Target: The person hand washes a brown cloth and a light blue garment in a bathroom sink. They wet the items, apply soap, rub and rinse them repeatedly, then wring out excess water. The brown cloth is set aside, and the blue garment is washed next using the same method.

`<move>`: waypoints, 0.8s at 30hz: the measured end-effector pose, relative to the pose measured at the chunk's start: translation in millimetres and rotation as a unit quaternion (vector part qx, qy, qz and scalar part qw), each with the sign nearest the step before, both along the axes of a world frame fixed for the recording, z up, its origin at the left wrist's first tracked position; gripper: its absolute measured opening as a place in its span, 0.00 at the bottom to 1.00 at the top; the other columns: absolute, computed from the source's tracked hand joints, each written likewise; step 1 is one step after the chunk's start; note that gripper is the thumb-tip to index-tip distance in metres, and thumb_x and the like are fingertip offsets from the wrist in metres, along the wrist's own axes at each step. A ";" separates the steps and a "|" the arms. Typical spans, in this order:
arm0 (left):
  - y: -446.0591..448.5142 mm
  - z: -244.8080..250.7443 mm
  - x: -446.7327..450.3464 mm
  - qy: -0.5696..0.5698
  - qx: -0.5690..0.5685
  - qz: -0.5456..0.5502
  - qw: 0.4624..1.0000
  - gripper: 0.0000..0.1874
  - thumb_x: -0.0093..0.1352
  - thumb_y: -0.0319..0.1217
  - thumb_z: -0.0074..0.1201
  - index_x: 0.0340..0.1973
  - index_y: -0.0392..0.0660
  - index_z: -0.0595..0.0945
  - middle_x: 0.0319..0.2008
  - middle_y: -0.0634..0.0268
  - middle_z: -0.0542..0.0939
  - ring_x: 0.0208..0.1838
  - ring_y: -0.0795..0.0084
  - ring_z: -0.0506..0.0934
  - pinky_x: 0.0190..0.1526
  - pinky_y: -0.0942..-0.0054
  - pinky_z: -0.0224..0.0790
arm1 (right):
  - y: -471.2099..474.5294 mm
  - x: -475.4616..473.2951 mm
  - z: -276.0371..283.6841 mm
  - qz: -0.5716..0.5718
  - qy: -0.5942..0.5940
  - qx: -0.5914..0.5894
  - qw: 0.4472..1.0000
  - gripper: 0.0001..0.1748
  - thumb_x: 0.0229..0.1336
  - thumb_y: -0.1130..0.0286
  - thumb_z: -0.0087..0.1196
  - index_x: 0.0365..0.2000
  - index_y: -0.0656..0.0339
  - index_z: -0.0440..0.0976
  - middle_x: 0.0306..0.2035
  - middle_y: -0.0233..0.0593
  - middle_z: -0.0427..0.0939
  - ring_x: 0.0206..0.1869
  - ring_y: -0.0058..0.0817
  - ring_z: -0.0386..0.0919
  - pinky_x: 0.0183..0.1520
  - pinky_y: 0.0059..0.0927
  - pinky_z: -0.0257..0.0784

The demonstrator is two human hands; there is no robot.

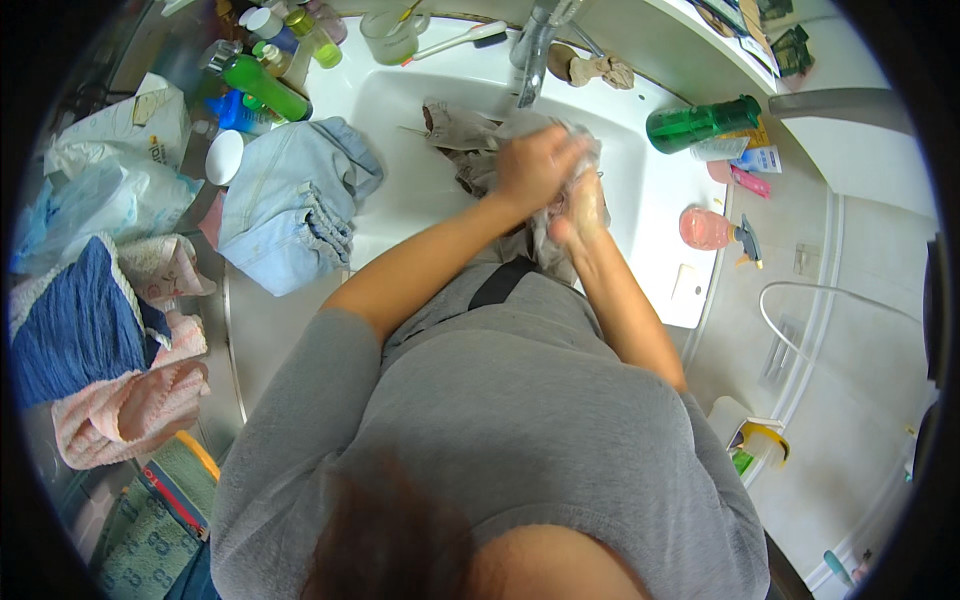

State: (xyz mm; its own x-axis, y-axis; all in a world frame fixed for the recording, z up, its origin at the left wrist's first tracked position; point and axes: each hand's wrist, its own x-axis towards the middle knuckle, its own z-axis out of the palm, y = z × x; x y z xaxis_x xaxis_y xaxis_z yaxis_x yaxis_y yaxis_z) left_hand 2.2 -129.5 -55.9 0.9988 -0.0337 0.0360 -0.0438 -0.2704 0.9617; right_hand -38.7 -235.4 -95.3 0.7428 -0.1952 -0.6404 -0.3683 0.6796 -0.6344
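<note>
Over the white sink (405, 195), both hands hold a wet, light grey-brown cloth (551, 251). My left hand (536, 166), blurred, is closed on the upper part of the cloth below the metal faucet (534, 56). Just to its right, my right hand (583, 206) grips the same cloth, with whitish suds or wet shine on the skin. More of the bunched fabric (461, 131) lies in the basin behind and left of my hands. The fingers are partly hidden by cloth and blur.
Folded light blue denim (292, 202) lies over the sink's left rim, near a green bottle (266, 86) and other bottles. A glass mug (390, 37) and a toothbrush (457, 41) are at the back. On the right are another green bottle (701, 124) and a pink spray bottle (709, 229).
</note>
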 end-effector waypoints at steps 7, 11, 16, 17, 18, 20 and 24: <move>-21.3 20.2 -47.1 -0.101 0.007 -0.073 0.992 0.24 0.71 0.52 0.57 0.25 0.44 0.80 0.18 0.56 0.78 0.22 0.58 0.75 0.29 0.59 0.68 | -19.5 -4.5 -18.3 0.090 -0.254 0.180 0.946 0.26 0.73 0.44 0.40 0.50 0.55 0.73 0.48 0.37 0.78 0.49 0.33 0.77 0.52 0.39 0.75; -13.3 0.9 -7.5 0.023 -0.006 -0.016 1.000 0.26 0.70 0.51 0.57 0.20 0.43 0.76 0.18 0.52 0.76 0.22 0.51 0.75 0.29 0.55 0.68 | 9.0 -9.6 40.8 0.048 0.001 -0.052 0.997 0.22 0.73 0.48 0.43 0.49 0.54 0.73 0.49 0.41 0.79 0.51 0.37 0.78 0.53 0.42 0.75; -23.9 11.4 -46.1 -0.083 0.005 -0.053 0.995 0.22 0.70 0.48 0.57 0.23 0.43 0.79 0.19 0.52 0.77 0.22 0.50 0.75 0.29 0.54 0.68 | -4.1 -4.9 38.8 0.032 0.018 -0.011 0.999 0.21 0.69 0.48 0.48 0.41 0.56 0.75 0.40 0.41 0.79 0.41 0.37 0.78 0.42 0.35 0.76; -18.6 -2.7 -37.0 -0.067 -0.028 -0.055 0.996 0.22 0.71 0.48 0.56 0.25 0.43 0.81 0.20 0.51 0.78 0.24 0.49 0.76 0.30 0.53 0.69 | -6.3 -4.7 38.0 0.033 0.031 -0.015 0.999 0.21 0.68 0.48 0.50 0.39 0.57 0.75 0.37 0.41 0.79 0.37 0.36 0.78 0.39 0.33 0.76; -10.1 -12.5 -22.9 -0.033 0.010 -0.042 0.999 0.21 0.71 0.48 0.55 0.27 0.42 0.82 0.22 0.49 0.79 0.25 0.47 0.77 0.31 0.53 0.69 | -10.4 -4.7 37.9 0.106 0.038 -0.069 0.991 0.21 0.68 0.48 0.51 0.37 0.57 0.75 0.33 0.38 0.79 0.33 0.35 0.78 0.35 0.34 0.75; 20.3 -50.5 -2.4 -0.004 0.073 0.007 0.997 0.22 0.71 0.47 0.53 0.30 0.39 0.84 0.26 0.45 0.81 0.27 0.45 0.78 0.33 0.54 0.71 | -12.9 -9.8 48.6 0.250 0.051 -0.207 0.944 0.20 0.66 0.51 0.53 0.32 0.59 0.76 0.24 0.35 0.78 0.25 0.39 0.77 0.29 0.39 0.72; 110.0 -109.4 -12.6 0.191 0.217 -0.161 0.944 0.20 0.66 0.44 0.55 0.32 0.36 0.85 0.30 0.45 0.84 0.35 0.50 0.82 0.39 0.56 0.74 | -32.1 -15.9 42.9 0.430 -0.148 -0.687 0.566 0.16 0.56 0.61 0.61 0.31 0.67 0.76 0.28 0.48 0.81 0.32 0.53 0.80 0.36 0.47 0.74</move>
State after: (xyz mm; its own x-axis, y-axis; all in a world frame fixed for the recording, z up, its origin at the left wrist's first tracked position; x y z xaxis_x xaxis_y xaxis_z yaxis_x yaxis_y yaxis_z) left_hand -10.5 -19.5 -165.4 0.8714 -0.2664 -0.4119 0.1366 -0.6748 0.7253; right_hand -54.6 -267.6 -52.4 0.9768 0.1576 -0.1450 0.0730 -0.8816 -0.4664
